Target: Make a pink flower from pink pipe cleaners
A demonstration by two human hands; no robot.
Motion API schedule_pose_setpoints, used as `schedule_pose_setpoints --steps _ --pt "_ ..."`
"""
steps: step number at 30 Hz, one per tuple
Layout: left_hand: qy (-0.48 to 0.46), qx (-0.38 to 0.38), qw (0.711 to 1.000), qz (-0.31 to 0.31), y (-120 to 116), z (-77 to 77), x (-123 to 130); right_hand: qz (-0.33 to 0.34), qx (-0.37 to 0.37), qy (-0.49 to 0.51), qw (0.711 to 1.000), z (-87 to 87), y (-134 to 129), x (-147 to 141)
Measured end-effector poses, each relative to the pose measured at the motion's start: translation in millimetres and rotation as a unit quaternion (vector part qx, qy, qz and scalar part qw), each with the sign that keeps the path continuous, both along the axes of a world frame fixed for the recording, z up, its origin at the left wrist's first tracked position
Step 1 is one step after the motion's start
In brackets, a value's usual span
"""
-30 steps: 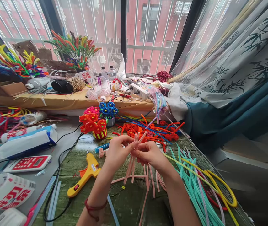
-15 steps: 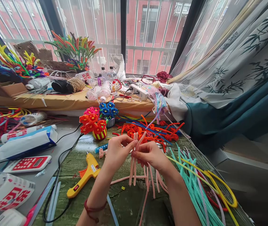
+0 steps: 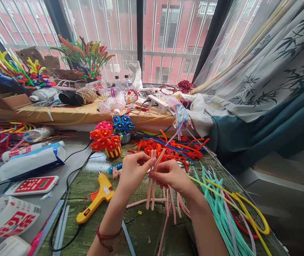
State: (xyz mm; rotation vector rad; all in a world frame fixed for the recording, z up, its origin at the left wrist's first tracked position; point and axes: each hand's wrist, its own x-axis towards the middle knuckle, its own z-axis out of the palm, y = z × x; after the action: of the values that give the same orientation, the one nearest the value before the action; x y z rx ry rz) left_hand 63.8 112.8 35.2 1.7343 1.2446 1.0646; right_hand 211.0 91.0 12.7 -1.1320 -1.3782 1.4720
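Head cam view: it's a bright spot by a barred window (image 3: 125, 32), with a sill (image 3: 85, 116) full of craft clutter and a greenish wooden table (image 3: 104, 236) below it. A white and teal curtain (image 3: 248, 115) hangs on the right.

Both hands are out over the middle of the table, busy with a small bunch of pale pink fuzzy stems (image 3: 148, 195). The left hand (image 3: 133, 175) has them pinched between thumb and fingers; the right hand (image 3: 173, 176) is pinching too, just beside it, thumb tip a touch lower. The short top ends poke up above the fingertips, one leaning off to the right, and the longer ends dangle below. More loose pink stems (image 3: 173, 209) lie on the table under and near the right hand.

Yellow glue gun (image 3: 95, 199) is lying left of the left forearm, a teal bundle (image 3: 213, 202) sits right of the right arm, and there's a striped pot (image 3: 113, 152) of red flowers behind the hands.

As for writing: the clear bottle (image 3: 10, 220) at lower left has big red Chinese characters on white and what looks like a barcode, but I can't read it reliably. The glue gun's white sticker (image 3: 106, 189) is too tiny to make out.
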Motion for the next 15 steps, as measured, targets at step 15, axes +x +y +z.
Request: schedule_pose_setpoints --steps 15 --pt "0.044 0.019 0.997 -0.053 0.4 2.6 -1.1 0.009 0.003 -0.002 1.000 0.4 -1.8 3.5"
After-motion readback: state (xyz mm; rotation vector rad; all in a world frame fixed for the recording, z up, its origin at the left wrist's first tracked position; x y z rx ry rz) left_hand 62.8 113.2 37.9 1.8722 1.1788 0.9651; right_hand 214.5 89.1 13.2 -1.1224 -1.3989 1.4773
